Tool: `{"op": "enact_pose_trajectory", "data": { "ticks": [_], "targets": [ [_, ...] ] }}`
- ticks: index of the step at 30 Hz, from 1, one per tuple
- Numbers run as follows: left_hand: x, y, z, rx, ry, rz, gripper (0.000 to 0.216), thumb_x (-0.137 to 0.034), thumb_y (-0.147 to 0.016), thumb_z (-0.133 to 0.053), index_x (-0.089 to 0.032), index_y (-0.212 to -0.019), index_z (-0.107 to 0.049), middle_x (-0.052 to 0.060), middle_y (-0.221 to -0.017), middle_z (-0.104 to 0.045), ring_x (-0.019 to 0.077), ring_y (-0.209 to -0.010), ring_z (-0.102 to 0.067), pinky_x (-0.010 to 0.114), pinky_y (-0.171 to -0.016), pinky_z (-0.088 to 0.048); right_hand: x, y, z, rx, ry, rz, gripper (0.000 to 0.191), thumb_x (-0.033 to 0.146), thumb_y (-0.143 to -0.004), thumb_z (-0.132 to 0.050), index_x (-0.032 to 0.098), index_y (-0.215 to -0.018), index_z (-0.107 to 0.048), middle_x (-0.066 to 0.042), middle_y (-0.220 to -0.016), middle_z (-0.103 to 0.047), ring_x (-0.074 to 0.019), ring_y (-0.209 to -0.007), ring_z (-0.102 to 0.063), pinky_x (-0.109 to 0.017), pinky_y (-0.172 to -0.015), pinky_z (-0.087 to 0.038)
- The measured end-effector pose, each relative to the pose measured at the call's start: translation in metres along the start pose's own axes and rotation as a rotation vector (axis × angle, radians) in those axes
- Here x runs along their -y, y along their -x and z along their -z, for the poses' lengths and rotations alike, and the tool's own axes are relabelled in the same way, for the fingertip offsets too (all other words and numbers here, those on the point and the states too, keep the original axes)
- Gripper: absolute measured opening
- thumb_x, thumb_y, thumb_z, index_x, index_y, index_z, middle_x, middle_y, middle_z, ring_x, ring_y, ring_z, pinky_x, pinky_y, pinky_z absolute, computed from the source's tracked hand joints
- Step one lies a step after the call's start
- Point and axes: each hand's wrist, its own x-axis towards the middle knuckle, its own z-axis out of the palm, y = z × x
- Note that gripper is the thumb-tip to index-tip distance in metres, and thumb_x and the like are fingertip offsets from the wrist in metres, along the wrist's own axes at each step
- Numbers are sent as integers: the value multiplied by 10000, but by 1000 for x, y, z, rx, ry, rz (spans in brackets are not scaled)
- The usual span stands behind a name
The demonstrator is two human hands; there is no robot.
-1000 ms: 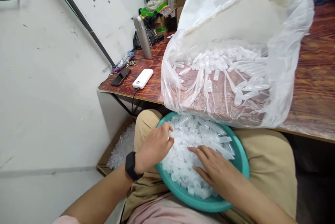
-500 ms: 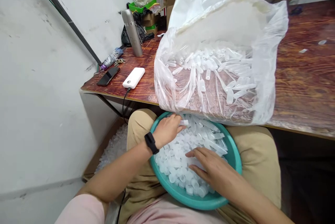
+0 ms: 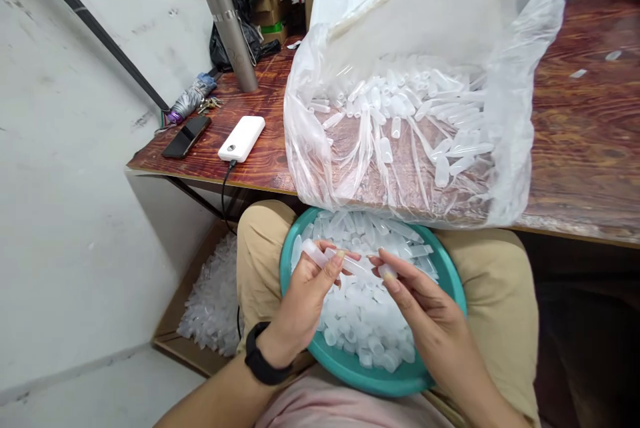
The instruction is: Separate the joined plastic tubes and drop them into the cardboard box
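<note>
My left hand is closed around a translucent plastic tube, whose far end points toward my right hand. A wider whitish end sticks out on the other side of the thumb; whether it belongs to the same tube I cannot tell. Between the thumb and fingers of my right hand is a small translucent cap, close to the tube's tip. Both hands are above a teal basin on my lap. Inside it lie many small caps, with longer tubes toward the back.
A large clear plastic bag with more tubes lies open on the wooden table. To its left are a white power bank with a cable, a phone and a steel flask. A cardboard box of clear pieces stands below left.
My left hand has come back from the basin's far side with a tube. My right hand has risen off the caps and now pinches one. The two hands are closer together.
</note>
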Motion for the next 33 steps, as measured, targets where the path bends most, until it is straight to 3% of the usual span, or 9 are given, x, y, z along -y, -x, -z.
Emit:
{"op": "enact_pose_trajectory", "data": {
  "ticks": [4, 9, 14, 20, 22, 24, 27, 30, 33],
  "targets": [
    [7, 12, -11, -92, 128, -40, 320, -423, -885, -790, -214, -1019, -589, 12, -1032, -744, 119, -882, -596, 262, -863, -447, 9, 9, -15, -153, -38, 104, 250, 343, -990, -651, 368, -1228, -725, -33, -1221, -684, -171, -1078, -688, -262, -845, -598],
    [7, 20, -12, -126, 189, -6, 310, -399, -866, -816, -209, -1000, -611, 17, -1033, -746, 117, -872, -591, 260, -870, -442, 11, 11, -10, -121, 201, 273, 216, 272, -971, -679, 328, -1177, -709, -26, -1089, -666, -159, -1020, -662, -258, -876, -570],
    [9, 26, -11, -84, 191, 10, 310, -412, -895, -786, -208, -1019, -589, 27, -1028, -744, 120, -846, -600, 263, -805, -457, 19, 10, -4, -34, 332, 416, 307, 210, -1012, -605, 296, -1303, -644, -36, -1084, -675, -155, -989, -676, -262, -888, -572],
    [15, 31, -7, 17, -51, -242, 169, -359, -1010, -645, -239, -1058, -536, 23, -1073, -759, 160, -1057, -662, 340, -1017, -455, 22, 15, -3, -11, 413, 539, 367, 162, -1009, -586, 279, -1357, -602, -53, -1102, -705, -174, -992, -690, -274, -868, -577],
    [17, 33, -6, 56, -134, -343, 137, -332, -1022, -626, -243, -1069, -533, 29, -1074, -764, 183, -1158, -655, 387, -1093, -430, 22, 19, -6, -8, 341, 478, 338, 213, -1027, -563, 288, -1355, -591, -51, -1079, -713, -173, -922, -692, -279, -817, -579],
    [19, 36, -7, 85, -180, -398, 116, -318, -1030, -611, -246, -1081, -536, 29, -1081, -763, 187, -1199, -648, 399, -1114, -426, 23, 24, -10, 5, 201, 256, 266, 295, -1076, -470, 289, -1308, -601, -18, -913, -701, -152, -759, -669, -259, -703, -569],
    [20, 38, -8, 87, -169, -376, 125, -330, -1030, -609, -246, -1072, -525, 32, -1105, -764, 184, -1144, -679, 400, -1096, -445, 23, 30, -12, 96, 28, -85, 362, 409, -1116, -318, 275, -1351, -557, 29, -707, -613, -144, -640, -623, -252, -643, -555],
    [19, 39, -10, 40, -121, -254, 161, -365, -1026, -610, -247, -1067, -509, 41, -1122, -769, 187, -1147, -680, 404, -1108, -431, 22, 32, -9, 103, 63, -19, 435, 520, -1051, -475, 279, -1410, -521, -27, -901, -684, -173, -827, -679, -301, -775, -577],
    [17, 38, -12, 49, -76, -180, 209, -401, -1006, -639, -250, -1047, -499, 35, -1114, -777, 186, -1153, -678, 397, -1124, -411, 20, 33, -8, 160, -21, -74, 438, 506, -1092, -341, 264, -1423, -495, 5, -756, -640, -159, -646, -627, -286, -638, -562]
  ]
}}
